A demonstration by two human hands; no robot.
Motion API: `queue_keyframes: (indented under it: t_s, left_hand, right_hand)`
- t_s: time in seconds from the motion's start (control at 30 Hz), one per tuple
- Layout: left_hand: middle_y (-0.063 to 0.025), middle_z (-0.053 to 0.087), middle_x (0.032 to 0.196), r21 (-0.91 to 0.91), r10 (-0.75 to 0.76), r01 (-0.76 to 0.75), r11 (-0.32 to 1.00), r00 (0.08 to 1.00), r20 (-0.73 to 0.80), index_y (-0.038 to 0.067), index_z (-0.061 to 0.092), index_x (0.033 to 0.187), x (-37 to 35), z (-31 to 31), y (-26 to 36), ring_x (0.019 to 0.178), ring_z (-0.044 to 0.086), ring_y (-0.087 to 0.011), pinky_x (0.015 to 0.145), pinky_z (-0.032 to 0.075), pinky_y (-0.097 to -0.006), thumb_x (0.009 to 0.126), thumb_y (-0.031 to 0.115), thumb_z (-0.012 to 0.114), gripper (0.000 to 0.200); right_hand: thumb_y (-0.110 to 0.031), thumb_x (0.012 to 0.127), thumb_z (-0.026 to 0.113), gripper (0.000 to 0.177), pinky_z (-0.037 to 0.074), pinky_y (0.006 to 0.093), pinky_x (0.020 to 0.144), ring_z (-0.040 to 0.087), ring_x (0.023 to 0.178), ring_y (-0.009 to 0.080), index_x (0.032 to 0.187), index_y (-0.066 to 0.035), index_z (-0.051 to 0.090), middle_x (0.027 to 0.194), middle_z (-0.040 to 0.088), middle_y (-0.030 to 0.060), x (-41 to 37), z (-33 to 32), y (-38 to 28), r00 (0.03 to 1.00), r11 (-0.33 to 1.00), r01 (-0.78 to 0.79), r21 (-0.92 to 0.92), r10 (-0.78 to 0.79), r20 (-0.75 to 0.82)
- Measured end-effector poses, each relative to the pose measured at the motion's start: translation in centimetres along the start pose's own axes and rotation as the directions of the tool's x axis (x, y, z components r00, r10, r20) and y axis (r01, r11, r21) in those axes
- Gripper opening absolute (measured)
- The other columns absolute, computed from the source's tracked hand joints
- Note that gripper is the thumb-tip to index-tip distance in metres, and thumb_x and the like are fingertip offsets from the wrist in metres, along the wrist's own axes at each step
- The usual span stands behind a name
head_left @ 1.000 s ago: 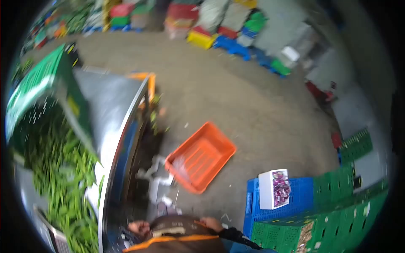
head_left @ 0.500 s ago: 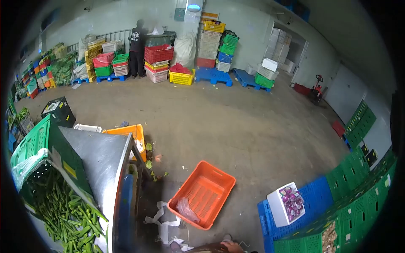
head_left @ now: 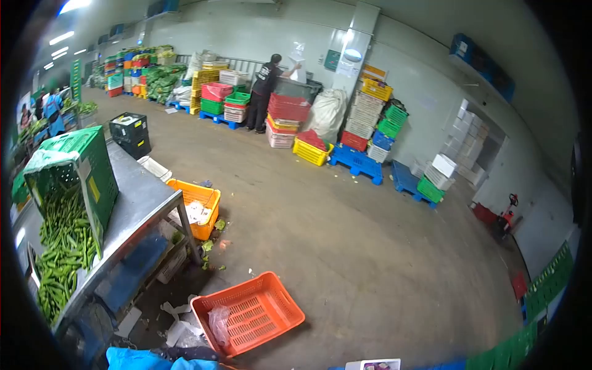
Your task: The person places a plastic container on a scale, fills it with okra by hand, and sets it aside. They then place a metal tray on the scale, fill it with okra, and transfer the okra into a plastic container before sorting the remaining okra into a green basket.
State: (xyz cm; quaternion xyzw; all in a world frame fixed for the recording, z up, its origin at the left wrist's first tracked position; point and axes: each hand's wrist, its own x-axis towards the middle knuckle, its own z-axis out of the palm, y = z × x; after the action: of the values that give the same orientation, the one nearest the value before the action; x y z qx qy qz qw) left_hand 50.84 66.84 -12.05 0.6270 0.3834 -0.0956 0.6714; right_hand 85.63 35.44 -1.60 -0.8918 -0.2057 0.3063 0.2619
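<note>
Orange crate (head_left: pixel 253 308) of slotted plastic lies open side up on the concrete floor (head_left: pixel 357 246), near the bottom edge of the head view and closest to the wearer. A crumpled clear plastic bag (head_left: pixel 219 322) sits inside it at the left end. Neither the left hand nor the right hand shows in the frame, so how far either is open, and whether it grips anything, cannot be told. A strip of blue fabric (head_left: pixel 132 359) at the bottom edge is cut off and too little of it shows to identify. White paper scraps (head_left: pixel 176 319) lie just left of the crate, at the foot of a steel table (head_left: pixel 139 197). On that table a green crate (head_left: pixel 92 166) is tipped on its side, with long green pods (head_left: pixel 61 240) spilled from its mouth; the kind of vegetable is hard to make out. A second orange bin (head_left: pixel 200 206) stands beside the table's far leg. Well apart, by the back wall, a person in dark clothes (head_left: pixel 264 92) faces stacked coloured crates (head_left: pixel 287 117).
</note>
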Motion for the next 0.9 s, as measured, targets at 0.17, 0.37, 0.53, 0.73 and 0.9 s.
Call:
queue_keyframes:
  t_s: [0.17,0.37,0.53,0.73,0.9]
  left_hand:
    - [-0.0082,0.064,0.096,0.044,0.021,-0.018,0.999,0.998,-0.058,0.006,0.059,0.104,3.7,3.1,2.7,0.093,0.060,-0.0161,0.081,0.049,-0.0288,0.087,0.010,0.059,0.018]
    - [-0.0087,0.064,0.097,0.043,-0.171,0.177,0.983,0.980,-0.104,0.006,0.059,0.105,9.3,4.4,-0.9,0.093,0.060,-0.0165,0.081,0.049,-0.0291,0.087,0.011,0.059,0.019]
    - [-0.0091,0.064,0.097,0.034,-0.385,0.392,0.919,0.914,-0.127,0.006,0.059,0.106,16.3,2.2,-4.2,0.093,0.060,-0.0169,0.081,0.049,-0.0294,0.087,0.011,0.059,0.020]
    - [-0.0096,0.064,0.098,0.075,-0.363,0.383,0.921,0.911,-0.197,0.006,0.059,0.107,27.2,-0.6,3.5,0.093,0.060,-0.0174,0.081,0.049,-0.0297,0.087,0.012,0.060,0.021]
    - [-0.0100,0.064,0.098,0.057,-0.153,0.178,0.982,0.941,-0.301,0.006,0.059,0.107,36.2,-2.6,19.2,0.093,0.060,-0.0177,0.082,0.049,-0.0299,0.086,0.013,0.060,0.022]
  right_hand:
    - [-0.021,0.088,0.050,0.025,0.048,0.0347,0.074,0.060,0.087,0.0242,0.110,-0.012,0.059,0.098,0.062,0.0112,8.2,-3.5,-1.1,0.994,0.994,0.099,0.050,-0.102,0.050]
    - [-0.019,0.088,0.051,0.024,0.048,0.0342,0.072,0.060,0.084,0.0232,0.108,-0.011,0.059,0.097,0.063,0.0105,20.4,-4.0,-5.5,0.944,0.956,0.264,0.128,-0.284,0.169]
    - [-0.018,0.088,0.052,0.023,0.049,0.0339,0.070,0.061,0.082,0.0223,0.107,-0.010,0.060,0.095,0.063,0.0099,32.4,-5.8,-7.1,0.921,0.954,0.265,0.139,-0.293,0.255]
    - [-0.017,0.087,0.052,0.021,0.049,0.0334,0.067,0.061,0.079,0.0212,0.106,-0.009,0.060,0.094,0.063,0.0091,43.8,-13.3,-6.7,0.953,0.997,0.056,0.061,-0.072,0.295]
    - [-0.016,0.087,0.053,0.020,0.050,0.0330,0.065,0.061,0.077,0.0203,0.104,-0.008,0.060,0.092,0.064,0.0085,52.8,-17.9,-7.8,0.942,1.000,-0.019,0.020,0.012,0.335]
